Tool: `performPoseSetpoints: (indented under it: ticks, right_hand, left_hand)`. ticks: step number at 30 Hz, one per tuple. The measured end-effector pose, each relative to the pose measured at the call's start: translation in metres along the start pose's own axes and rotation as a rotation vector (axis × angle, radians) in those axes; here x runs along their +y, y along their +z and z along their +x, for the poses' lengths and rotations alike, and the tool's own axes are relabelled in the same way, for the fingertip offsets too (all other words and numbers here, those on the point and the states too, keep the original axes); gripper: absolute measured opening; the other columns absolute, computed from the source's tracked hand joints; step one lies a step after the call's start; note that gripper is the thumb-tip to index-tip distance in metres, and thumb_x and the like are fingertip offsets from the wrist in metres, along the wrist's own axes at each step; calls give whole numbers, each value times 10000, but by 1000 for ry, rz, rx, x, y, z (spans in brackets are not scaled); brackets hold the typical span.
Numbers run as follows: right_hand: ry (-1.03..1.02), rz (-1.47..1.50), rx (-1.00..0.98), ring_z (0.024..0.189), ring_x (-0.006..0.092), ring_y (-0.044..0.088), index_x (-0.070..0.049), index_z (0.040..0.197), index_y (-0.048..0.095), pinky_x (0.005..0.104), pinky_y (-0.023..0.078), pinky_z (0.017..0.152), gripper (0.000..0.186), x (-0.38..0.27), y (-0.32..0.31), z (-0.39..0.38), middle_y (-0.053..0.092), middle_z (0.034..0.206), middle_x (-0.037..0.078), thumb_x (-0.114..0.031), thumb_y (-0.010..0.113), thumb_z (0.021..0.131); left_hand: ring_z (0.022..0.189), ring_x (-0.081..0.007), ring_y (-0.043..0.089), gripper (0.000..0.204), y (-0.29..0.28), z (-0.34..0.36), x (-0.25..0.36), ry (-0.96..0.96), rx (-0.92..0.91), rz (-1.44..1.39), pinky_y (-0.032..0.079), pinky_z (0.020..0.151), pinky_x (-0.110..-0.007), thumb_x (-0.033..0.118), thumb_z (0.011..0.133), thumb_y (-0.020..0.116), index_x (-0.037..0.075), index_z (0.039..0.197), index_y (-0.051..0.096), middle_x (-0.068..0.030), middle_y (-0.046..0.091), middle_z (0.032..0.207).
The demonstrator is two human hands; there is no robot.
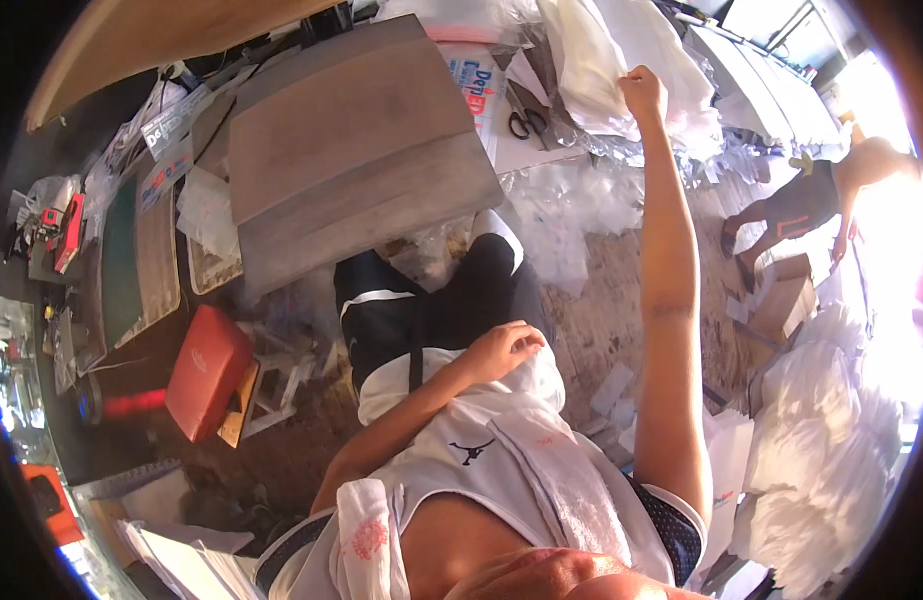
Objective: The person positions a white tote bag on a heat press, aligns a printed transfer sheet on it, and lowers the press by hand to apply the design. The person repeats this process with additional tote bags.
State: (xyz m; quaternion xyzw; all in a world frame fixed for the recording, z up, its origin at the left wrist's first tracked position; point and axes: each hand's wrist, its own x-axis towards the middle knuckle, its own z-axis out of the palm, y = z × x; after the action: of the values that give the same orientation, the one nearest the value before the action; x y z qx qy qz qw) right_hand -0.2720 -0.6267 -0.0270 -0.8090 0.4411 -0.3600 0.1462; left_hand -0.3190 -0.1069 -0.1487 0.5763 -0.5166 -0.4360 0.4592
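The right hand (pixel 645 92) is up high, in the upper right of the frame, with its arm stretched out straight. Its fingers are bent in tight and pinch the edge of a white cloth (pixel 585 65). The cloth lies at the top of the frame, right of the middle, with clear plastic around it. A pair of scissors (pixel 528 124) with dark handles lies near it, to the left and a bit lower.

The left hand (pixel 504 350) rests on the person's lap, near the middle of the frame. Its fingers are loosely bent, and I cannot tell if they hold anything.

A big gray-brown board (pixel 362 150) fills the upper left of the middle. A red box (pixel 210 373) sits at the left, lower down. Another person (pixel 807 195) bends over at the far right.
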Motion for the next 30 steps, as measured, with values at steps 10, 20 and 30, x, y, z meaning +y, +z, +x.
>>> performPoseSetpoints:
  ticks: [10, 20, 30]
  right_hand:
    - [52, 452, -345, 646, 64, 522, -61, 806, 690, 272, 387, 565, 214, 12, -23, 8, 696, 780, -9, -198, 828, 896]
    - [160, 468, -300, 587, 74, 484, -60, 937, 711, 274, 360, 518, 332, -6, -24, 8, 644, 744, -17, -288, 920, 815]
    - [26, 102, -163, 846, 154, 720, -78, 1014, 763, 314, 544, 790, 347, 22, 7, 33, 812, 952, 71, -298, 899, 781]
  left_hand:
    - [930, -148, 653, 243, -8, -6, -11, -53, 4, -100, 540, 872, -300, 13, 1006, 650, 77, 1222, 740, -54, 644, 1020]
    - [977, -142, 668, 226, -2, -2, -18, -76, -36, -103, 548, 898, -305, 51, 1008, 673, 67, 1224, 737, -62, 677, 1069]
    - [991, -136, 681, 188, -9, -6, -25, -117, -22, -169, 548, 931, -307, 80, 1017, 682, 49, 1195, 732, -52, 715, 1092]
